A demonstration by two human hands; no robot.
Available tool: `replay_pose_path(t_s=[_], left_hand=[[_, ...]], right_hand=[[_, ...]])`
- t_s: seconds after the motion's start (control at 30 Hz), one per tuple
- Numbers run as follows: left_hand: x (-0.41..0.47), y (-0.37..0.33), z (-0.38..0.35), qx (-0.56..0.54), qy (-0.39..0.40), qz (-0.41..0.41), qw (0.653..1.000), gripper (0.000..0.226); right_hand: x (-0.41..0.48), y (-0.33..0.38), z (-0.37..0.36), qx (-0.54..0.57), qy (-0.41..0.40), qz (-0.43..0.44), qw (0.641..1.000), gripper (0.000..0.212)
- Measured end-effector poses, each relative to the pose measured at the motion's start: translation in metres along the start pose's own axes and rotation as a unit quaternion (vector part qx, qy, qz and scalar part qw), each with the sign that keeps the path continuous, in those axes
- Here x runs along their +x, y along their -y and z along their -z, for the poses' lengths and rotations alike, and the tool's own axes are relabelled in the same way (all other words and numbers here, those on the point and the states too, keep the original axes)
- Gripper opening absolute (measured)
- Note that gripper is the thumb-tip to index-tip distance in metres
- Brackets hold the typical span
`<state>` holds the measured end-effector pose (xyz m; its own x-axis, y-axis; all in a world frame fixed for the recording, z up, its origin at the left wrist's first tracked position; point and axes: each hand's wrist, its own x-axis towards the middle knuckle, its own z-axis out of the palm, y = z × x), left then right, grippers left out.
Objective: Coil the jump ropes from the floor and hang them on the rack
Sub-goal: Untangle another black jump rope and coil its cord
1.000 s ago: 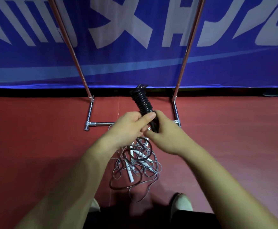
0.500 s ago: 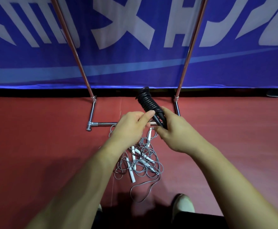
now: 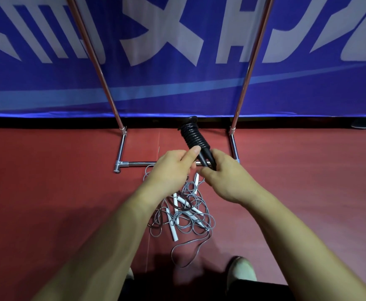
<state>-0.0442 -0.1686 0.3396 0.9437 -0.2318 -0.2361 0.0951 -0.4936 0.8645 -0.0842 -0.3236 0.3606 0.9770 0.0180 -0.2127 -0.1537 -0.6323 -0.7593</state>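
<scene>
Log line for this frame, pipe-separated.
left grip: pinches black coiled rope | right grip: holds same rope | grey ropes: tangled on floor

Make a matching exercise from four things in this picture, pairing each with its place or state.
Things:
1. black jump rope
2. grey jump ropes
3. rack
4. banner

Places or states:
a. tangled on the red floor
b. blue, behind the rack
c. coiled, gripped by left hand and right hand
d. metal, standing on the floor

Pairs: 1-c, 2-a, 3-d, 4-b
</scene>
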Motion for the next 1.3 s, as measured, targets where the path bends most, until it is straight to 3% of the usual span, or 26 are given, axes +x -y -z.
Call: replay_pose_path(t_s=[0.1, 0.2, 0.3, 0.37, 0.47, 0.63, 0.7, 0.8, 0.9, 0.97, 1.07, 1.3], left_hand=[[-0.001, 0.001, -0.003, -0.036, 0.019, 0.031, 0.999, 0.058], [-0.005, -0.006, -0.011, -0.019, 0.031, 0.052, 0.998, 0.062], [-0.007, -0.01, -0.015, -0.074, 0.01, 0.062, 0.995, 0.058], [-0.006, -0.01, -0.011, -0.121, 0.012, 0.055, 0.991, 0.054], [-0.005, -0.006, -0.004, -0.122, 0.033, 0.026, 0.992, 0.05], [-0.005, -0.009, -0.001, -0.125, 0.045, 0.028, 0.991, 0.056], [-0.004, -0.007, -0.001, -0.103, 0.035, 0.024, 0.994, 0.062], [-0.004, -0.006, 0.0, -0.13, 0.057, 0.009, 0.99, 0.06], [-0.004, -0.006, 0.0, -0.197, 0.081, -0.008, 0.977, 0.046], [-0.004, -0.006, -0.002, -0.196, 0.082, -0.017, 0.977, 0.049], [-0.005, -0.008, -0.002, -0.138, 0.075, -0.047, 0.986, 0.042], [-0.007, -0.018, 0.006, -0.022, 0.08, -0.023, 0.996, 0.054]], right_hand=[[-0.002, 0.001, -0.003, -0.091, -0.022, -0.001, 0.996, 0.013], [-0.007, 0.004, -0.012, -0.244, -0.08, -0.002, 0.966, 0.02], [-0.013, 0.011, -0.024, -0.296, -0.121, 0.008, 0.947, 0.045], [-0.013, 0.012, -0.028, -0.239, -0.099, 0.02, 0.966, 0.063], [-0.013, 0.016, -0.022, -0.101, -0.028, 0.034, 0.994, 0.067], [-0.017, 0.019, -0.026, -0.17, -0.04, 0.077, 0.982, 0.071], [-0.017, 0.021, -0.029, -0.141, -0.024, 0.072, 0.987, 0.071], [-0.007, 0.021, -0.014, 0.041, 0.001, -0.01, 0.999, 0.069], [-0.002, 0.014, 0.004, 0.191, 0.026, -0.065, 0.979, 0.075], [-0.002, 0.01, 0.011, 0.268, 0.09, -0.07, 0.957, 0.057], [-0.007, 0.01, 0.016, 0.227, 0.104, -0.016, 0.968, 0.011], [-0.008, 0.004, 0.025, 0.074, 0.051, 0.039, 0.995, 0.022]])
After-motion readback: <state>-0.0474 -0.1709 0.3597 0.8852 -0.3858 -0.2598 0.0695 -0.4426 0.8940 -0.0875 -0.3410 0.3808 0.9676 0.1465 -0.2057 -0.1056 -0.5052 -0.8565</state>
